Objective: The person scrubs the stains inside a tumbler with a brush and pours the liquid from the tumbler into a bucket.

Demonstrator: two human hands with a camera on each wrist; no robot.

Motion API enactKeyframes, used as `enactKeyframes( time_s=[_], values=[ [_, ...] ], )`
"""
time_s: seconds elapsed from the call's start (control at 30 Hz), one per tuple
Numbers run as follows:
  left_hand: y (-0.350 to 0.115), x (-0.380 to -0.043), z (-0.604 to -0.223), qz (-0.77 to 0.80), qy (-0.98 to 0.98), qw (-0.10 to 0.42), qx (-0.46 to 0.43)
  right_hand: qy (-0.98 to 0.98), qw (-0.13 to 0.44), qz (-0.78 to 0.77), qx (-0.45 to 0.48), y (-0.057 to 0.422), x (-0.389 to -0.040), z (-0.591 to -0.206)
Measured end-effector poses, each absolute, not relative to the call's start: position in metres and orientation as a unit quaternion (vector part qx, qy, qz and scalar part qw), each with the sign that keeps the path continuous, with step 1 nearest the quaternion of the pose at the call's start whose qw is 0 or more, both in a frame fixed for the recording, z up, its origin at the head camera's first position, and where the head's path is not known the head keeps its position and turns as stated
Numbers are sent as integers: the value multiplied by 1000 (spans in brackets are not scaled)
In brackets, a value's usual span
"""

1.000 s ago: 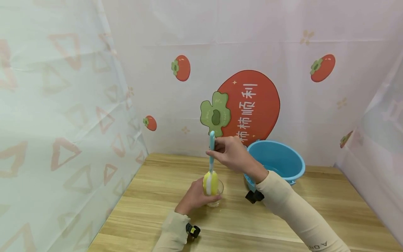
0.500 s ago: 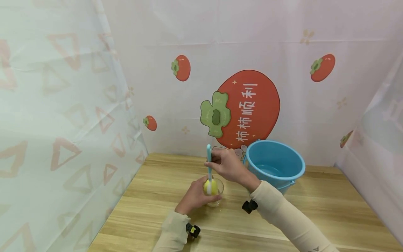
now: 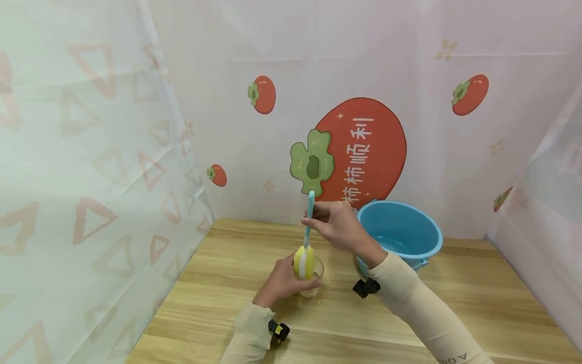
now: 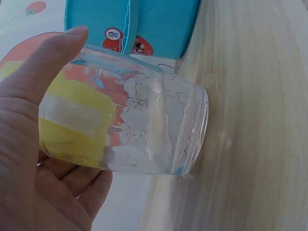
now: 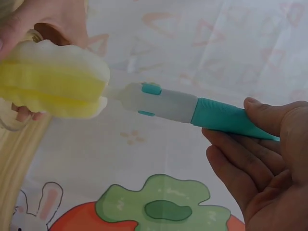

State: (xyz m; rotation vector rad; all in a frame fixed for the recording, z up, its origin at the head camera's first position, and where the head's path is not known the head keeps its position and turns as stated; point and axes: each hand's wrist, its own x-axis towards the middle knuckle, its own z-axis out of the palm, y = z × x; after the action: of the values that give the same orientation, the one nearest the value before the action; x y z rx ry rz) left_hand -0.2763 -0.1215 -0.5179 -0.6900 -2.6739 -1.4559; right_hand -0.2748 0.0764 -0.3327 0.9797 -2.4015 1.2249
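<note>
A clear glass [image 4: 144, 115] stands upright on the wooden table, and my left hand [image 3: 283, 281] grips it round its upper part. My right hand [image 3: 338, 223] pinches the teal handle of a sponge bottle brush [image 5: 231, 118] between thumb and fingers. The yellow and white sponge head [image 3: 303, 263] points down into the glass mouth, with its upper part above the rim. In the left wrist view the lower end of the sponge [image 4: 72, 120] shows through the glass wall, well above the base. A little liquid or wetness seems to lie near the bottom.
A blue bucket [image 3: 436, 241] stands at the back right of the wooden table [image 3: 218, 313], close behind my right forearm. White printed cloth [image 3: 236, 126] hangs behind the table and along both sides.
The brush went down deeper into the glass half a second ago, and now my right hand has raised it again. My left hand stays on the glass.
</note>
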Motion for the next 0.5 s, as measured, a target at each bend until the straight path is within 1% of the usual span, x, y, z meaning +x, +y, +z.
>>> enactKeyframes(
  time_s=[0.17,0.33,0.4,0.5],
  values=[
    [-122,-277,-517,-470,-855,11,-218,-819,147,421,360,73,-280,-348],
    [-121,-275,-515,-482,-852,-1,-204,-816,135,415,379,69,-285,-370],
    [-120,-275,-515,-485,-851,-5,-201,-816,133,415,380,69,-284,-371],
    [-120,-275,-516,-480,-855,-5,-198,-819,140,411,376,71,-282,-362]
  ],
)
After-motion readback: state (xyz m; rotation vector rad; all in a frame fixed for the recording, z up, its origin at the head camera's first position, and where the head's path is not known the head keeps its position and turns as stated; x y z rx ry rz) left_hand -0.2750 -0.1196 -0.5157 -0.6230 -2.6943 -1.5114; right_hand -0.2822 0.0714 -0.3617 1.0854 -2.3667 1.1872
